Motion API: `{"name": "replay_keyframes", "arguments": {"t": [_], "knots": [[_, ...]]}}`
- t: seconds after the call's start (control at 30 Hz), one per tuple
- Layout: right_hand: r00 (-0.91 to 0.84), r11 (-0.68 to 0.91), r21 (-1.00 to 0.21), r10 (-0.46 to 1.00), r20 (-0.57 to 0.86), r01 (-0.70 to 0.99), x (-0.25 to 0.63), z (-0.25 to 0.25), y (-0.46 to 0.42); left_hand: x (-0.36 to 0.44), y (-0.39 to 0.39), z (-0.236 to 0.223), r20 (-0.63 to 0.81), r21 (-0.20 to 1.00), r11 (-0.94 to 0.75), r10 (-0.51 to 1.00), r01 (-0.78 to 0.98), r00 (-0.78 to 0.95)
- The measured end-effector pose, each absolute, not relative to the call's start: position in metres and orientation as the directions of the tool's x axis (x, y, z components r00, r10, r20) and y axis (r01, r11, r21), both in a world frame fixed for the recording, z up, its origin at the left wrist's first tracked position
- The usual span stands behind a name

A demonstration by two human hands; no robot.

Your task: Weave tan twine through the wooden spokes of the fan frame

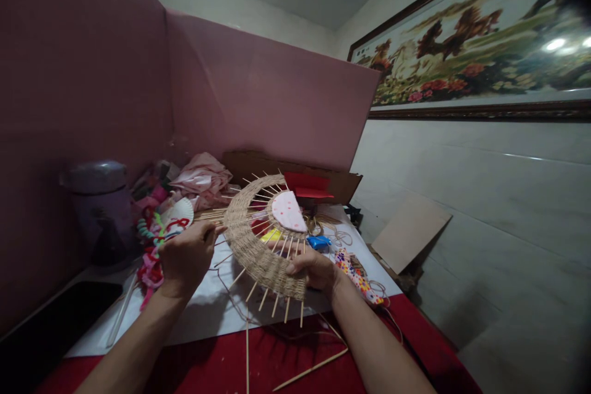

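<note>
I have the half-round woven fan [244, 246] raised above the tabletop at centre of my head view, tilted, its straight side toward the right. The right hand [318, 268] grips it by the lower end of the band, thumb over the near face, fingers mostly hidden behind. The left hand [188, 255] is closed, fingers curled in, thumb and forefinger brought together just beside the band's left edge; I cannot tell whether cord or a stick is pinched there. Thin wooden sticks radiate through the weave and project past its outer edge. At the hub I note a white half-disc [287, 210] with reddish dots. Behind the fan: a red card [307, 184] leaning near a strip of cardboard [344, 183], and a blue packet [318, 242]. A flower-patterned fabric piece [357, 277] lies beside the right forearm. To the left I log a tumbler [104, 215], crumpled pink cloth [203, 173] and a dark flat object [60, 320]. White sheeting [194, 326] covers part of the red cloth [194, 369]; a bent stick [314, 370] lies over the red at the near side.
</note>
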State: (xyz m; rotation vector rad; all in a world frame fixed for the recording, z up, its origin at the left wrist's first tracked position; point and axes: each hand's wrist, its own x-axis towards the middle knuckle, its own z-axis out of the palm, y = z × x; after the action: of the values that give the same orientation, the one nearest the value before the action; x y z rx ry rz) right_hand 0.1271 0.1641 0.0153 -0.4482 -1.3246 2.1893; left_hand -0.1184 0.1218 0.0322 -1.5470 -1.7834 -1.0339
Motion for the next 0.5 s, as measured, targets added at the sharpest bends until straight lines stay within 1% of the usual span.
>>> {"name": "replay_keyframes", "arguments": {"t": [0.17, 0.4, 0.5], "knots": [[-0.797, -0.351, -0.901, 0.604, -0.009, -0.256, 0.127, 0.015, 0.164, -0.118, 0.122, 0.031, 0.821, 0.192, -0.004, 0.548, 0.981, -0.158], [-0.812, -0.339, -0.909, 0.584, -0.001, -0.243, 0.131, 0.013, 0.167, -0.125, 0.122, 0.04, 0.764, 0.261, -0.019, 0.615, 0.965, -0.194], [-0.808, -0.284, -0.938, 0.589, -0.006, -0.2, 0.134, 0.013, 0.169, -0.129, 0.122, 0.042, 0.737, 0.293, -0.009, 0.639, 0.956, -0.22]]}}
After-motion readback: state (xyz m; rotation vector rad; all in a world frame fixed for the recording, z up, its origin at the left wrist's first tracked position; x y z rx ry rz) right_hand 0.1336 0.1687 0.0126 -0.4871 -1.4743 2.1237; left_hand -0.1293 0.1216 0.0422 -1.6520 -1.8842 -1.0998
